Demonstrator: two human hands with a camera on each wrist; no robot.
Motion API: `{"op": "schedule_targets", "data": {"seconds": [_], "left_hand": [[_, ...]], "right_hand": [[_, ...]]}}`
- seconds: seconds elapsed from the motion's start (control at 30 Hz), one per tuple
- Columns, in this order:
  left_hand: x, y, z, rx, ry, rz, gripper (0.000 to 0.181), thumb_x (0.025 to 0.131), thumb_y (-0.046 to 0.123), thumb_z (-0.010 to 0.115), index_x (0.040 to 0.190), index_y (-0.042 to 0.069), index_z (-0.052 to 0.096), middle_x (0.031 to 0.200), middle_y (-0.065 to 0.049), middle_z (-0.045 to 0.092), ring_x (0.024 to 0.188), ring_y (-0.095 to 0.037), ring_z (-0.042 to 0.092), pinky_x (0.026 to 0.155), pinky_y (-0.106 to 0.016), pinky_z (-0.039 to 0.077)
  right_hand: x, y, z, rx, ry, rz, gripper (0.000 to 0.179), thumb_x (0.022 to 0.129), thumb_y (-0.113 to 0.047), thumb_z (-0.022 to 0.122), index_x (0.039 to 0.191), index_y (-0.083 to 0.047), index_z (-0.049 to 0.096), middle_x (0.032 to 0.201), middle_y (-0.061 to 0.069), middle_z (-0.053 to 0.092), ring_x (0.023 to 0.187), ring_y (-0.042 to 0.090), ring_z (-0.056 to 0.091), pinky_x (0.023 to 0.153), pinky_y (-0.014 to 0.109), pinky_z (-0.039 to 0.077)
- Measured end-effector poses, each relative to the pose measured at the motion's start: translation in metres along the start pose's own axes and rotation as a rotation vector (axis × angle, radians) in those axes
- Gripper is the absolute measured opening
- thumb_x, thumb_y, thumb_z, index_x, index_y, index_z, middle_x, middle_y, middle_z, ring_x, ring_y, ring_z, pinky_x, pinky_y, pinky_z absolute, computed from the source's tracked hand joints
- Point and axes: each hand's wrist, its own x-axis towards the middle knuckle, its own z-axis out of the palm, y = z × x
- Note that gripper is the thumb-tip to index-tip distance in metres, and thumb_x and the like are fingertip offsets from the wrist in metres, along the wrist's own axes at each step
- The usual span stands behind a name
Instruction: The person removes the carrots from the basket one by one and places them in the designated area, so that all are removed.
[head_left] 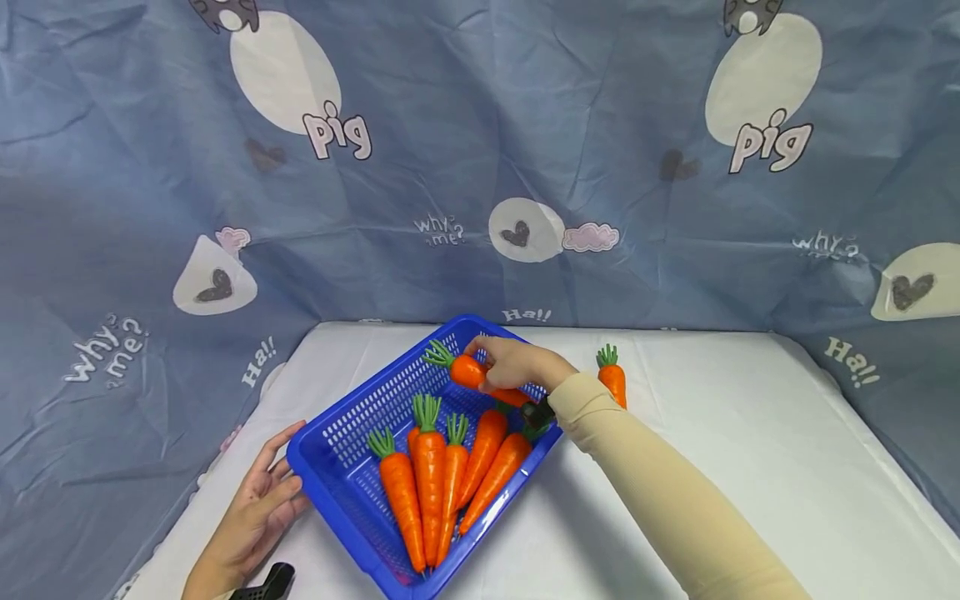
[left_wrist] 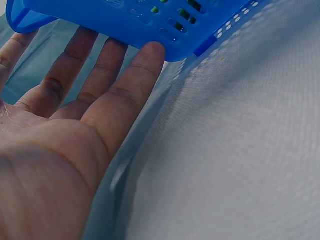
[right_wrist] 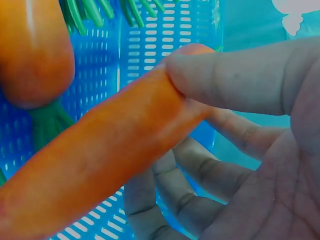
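Observation:
My right hand [head_left: 512, 363] pinches a carrot [head_left: 468, 372] with a green top over the far part of a blue plastic basket [head_left: 337, 521]. In the right wrist view, thumb and fingers hold the carrot [right_wrist: 115, 135] near its thick end, and basket slots show behind it. Several more carrots [head_left: 430, 475] lie side by side in the basket, tops pointing away from me. At the basket's near left corner, my left hand [head_left: 258, 508] has its fingers extended. In the left wrist view, those fingertips touch the basket wall [left_wrist: 110, 30].
One carrot [head_left: 612, 379] lies on the white tablecloth [head_left: 750, 450] right of the basket, partly hidden by my right forearm. A blue printed cloth [head_left: 465, 167] hangs behind the table and along its sides.

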Motion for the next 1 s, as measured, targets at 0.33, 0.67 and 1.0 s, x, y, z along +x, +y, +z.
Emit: {"op": "schedule_targets", "data": {"seconds": [0.33,0.67,1.0], "left_hand": [[-0.002,0.001,-0.006,-0.057,-0.034,0.049,0.068,0.111,-0.005,0.038,0.169,0.026,0.025,0.155,0.004,0.06,0.135,-0.013,0.066,0.102,-0.034,0.062],[-0.002,-0.005,-0.006,-0.074,-0.061,0.065,0.068,0.111,-0.006,0.036,0.17,0.025,0.023,0.156,0.002,0.059,0.136,-0.014,0.066,0.101,-0.036,0.063],[0.001,-0.007,-0.002,-0.084,-0.052,0.055,0.068,0.11,-0.006,0.037,0.17,0.026,0.026,0.155,0.003,0.06,0.135,-0.013,0.066,0.101,-0.035,0.063]], "right_hand": [[-0.008,-0.013,-0.005,0.049,0.054,-0.074,0.063,0.097,-0.009,0.075,0.154,-0.01,0.049,0.132,0.015,0.066,0.115,0.028,0.064,0.103,0.042,0.06],[-0.023,-0.003,-0.013,0.196,0.104,-0.084,0.067,0.098,-0.008,0.073,0.157,-0.007,0.043,0.13,0.019,0.068,0.112,0.028,0.069,0.102,0.042,0.062],[-0.04,0.012,-0.023,0.314,0.163,-0.101,0.065,0.099,-0.007,0.072,0.157,-0.006,0.041,0.129,0.022,0.064,0.109,0.031,0.071,0.099,0.045,0.064]]}}
